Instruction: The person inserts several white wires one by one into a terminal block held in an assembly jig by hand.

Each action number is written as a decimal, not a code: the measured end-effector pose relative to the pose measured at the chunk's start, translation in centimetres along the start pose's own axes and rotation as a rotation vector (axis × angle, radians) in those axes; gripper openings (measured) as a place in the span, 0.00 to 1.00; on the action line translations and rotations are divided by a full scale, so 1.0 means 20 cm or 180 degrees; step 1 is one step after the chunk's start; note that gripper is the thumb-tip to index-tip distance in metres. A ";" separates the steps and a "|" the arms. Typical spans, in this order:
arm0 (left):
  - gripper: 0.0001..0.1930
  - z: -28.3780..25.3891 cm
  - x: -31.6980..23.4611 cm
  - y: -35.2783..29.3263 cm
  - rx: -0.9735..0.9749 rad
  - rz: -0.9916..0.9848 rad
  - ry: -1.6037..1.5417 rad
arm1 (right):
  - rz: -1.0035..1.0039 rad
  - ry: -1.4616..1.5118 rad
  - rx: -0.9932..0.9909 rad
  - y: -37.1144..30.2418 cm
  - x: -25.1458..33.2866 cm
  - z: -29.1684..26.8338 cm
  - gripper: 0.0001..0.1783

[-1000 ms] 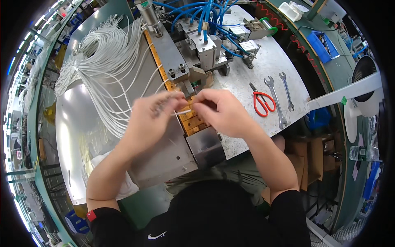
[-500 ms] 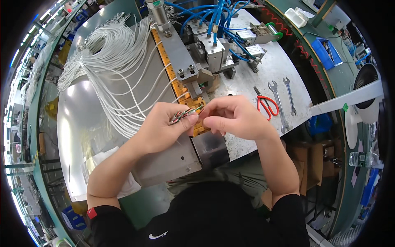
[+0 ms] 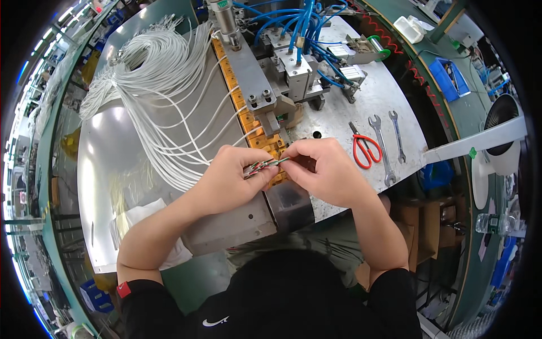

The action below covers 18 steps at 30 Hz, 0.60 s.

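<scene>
My left hand (image 3: 228,178) and my right hand (image 3: 324,169) meet over the orange slotted rail (image 3: 248,121) of a metal fixture. Together they pinch a thin cable end with red and green cores (image 3: 265,165) fanned out between the fingertips. A big bundle of white cables (image 3: 164,73) lies on the shiny steel sheet (image 3: 104,169) to my left, with loose strands running toward my left hand. Behind the rail stands a pneumatic machine head with blue air hoses (image 3: 299,34).
Red-handled scissors (image 3: 364,148) and two wrenches (image 3: 389,141) lie on the grey plate at the right. A blue bin (image 3: 451,76) and a white box (image 3: 409,28) sit on the green bench beyond. A white cloth (image 3: 144,223) lies by my left forearm.
Both hands have slid nearer along the rail, still together. The cable end between them now shows its red and green cores spread apart.
</scene>
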<state>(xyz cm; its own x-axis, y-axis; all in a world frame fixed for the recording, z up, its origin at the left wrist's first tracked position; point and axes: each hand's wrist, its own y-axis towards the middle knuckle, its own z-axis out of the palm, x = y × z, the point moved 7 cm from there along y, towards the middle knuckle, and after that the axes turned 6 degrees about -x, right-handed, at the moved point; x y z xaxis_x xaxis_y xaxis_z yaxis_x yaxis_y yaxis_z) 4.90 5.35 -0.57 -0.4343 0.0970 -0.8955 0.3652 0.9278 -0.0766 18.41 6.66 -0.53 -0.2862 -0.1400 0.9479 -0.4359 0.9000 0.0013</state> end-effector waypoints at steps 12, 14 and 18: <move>0.06 0.00 -0.05 -0.03 -0.0452 0.0568 0.0448 | -0.0047 -0.0024 -0.0216 0.01 0.00 0.04 0.06; 0.06 -0.02 -0.07 -0.03 -0.0626 0.0776 0.0302 | 0.0356 0.0910 0.0054 0.04 -0.07 0.05 0.07; 0.06 0.00 -0.01 -0.03 -0.0198 0.0095 -0.0174 | 0.0419 0.1198 0.0332 0.03 -0.06 0.05 0.06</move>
<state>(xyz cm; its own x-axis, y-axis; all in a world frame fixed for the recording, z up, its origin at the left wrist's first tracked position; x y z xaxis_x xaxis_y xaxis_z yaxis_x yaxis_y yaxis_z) 4.74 4.81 -0.27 -0.3778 0.1067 -0.9197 0.3249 0.9455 -0.0238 17.73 6.90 -2.05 -0.0217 0.1519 0.9882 -0.5061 0.8507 -0.1419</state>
